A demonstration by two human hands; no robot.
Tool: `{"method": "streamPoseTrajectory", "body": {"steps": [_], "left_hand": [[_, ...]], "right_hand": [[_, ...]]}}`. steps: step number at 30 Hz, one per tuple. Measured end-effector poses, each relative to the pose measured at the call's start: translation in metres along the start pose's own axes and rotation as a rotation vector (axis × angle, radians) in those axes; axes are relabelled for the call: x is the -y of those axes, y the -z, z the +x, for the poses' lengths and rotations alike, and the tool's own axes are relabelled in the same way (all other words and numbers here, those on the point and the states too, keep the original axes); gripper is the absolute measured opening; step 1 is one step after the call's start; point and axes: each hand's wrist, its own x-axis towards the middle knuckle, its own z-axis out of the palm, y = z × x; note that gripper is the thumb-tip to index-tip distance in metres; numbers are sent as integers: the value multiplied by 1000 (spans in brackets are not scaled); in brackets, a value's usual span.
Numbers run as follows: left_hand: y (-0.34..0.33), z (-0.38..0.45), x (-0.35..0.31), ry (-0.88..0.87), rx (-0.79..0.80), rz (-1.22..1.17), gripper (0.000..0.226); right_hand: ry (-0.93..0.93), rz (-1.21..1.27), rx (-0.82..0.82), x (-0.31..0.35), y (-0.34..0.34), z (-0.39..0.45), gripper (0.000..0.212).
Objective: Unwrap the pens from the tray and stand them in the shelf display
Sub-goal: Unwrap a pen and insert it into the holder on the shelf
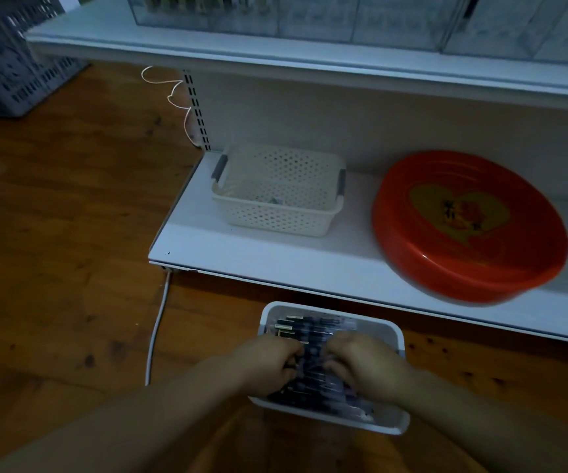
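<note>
White plastic first: one small tray (397,327) sits on the floor at the bottom centre of the frame, and I've got both hands down in it. My left hand (267,365) and right hand (366,365) are side by side, fingers curled over, each gripping the heap of dark pens (311,336) that fills the tray; too many and too blurred for me to count. I can't make out the wrapping itself.

Moving up: one white cable (155,336) runs along the wooden floor (54,233) left of the tray. Just beyond the tray is the low white shelf (275,264), carrying two things: one cream perforated basket (277,191) with grey handles at centre, and one round red tray (468,227) with a yellow heart, at the right, overhanging the shelf's front edge.

Higher, at the top of the frame, a second white shelf (275,56) holds clear display bins (310,15); their count I can't tell. One grey slatted crate (13,63) stands in the upper left. Light is dim throughout.
</note>
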Motion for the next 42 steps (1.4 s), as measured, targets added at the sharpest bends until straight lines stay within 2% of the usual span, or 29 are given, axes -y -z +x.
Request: {"method": "streamPoseTrajectory", "body": {"steps": [4,6,9,14,17,20,22,26,30,35,38,42], "left_hand": [[15,-4,1,19,-69,-54,25],[25,-6,0,-10,-147,-180,15],[41,-12,-6,-11,-314,-329,11],[59,-13,-12,5,-609,-298,20],[68,-17,-18,-18,-671,-357,18],[75,-24,-24,-89,-660,-480,13],[81,-29,-28,-127,-657,-567,19],[97,-40,-37,-174,-671,-739,16],[110,-43,-46,-142,-817,-634,9],[125,-45,-58,-109,-1010,-537,17],[134,-45,-61,-94,-1068,-494,22],[148,-50,-66,-86,-1113,-450,19]], "right_hand": [[-102,288,-229,-2,32,2,17],[-143,445,-353,1,47,3,17],[-204,663,-524,9,67,8,20],[-170,891,-690,33,94,17,21],[-138,885,-787,47,105,22,24],[-104,865,-877,53,120,25,26],[-84,865,-933,55,133,25,25],[-46,844,-990,59,156,23,22],[-20,814,-1051,69,173,25,20],[-41,757,-1100,80,189,27,28],[-19,745,-1110,91,199,27,32],[-28,707,-1134,105,215,30,38]]}}
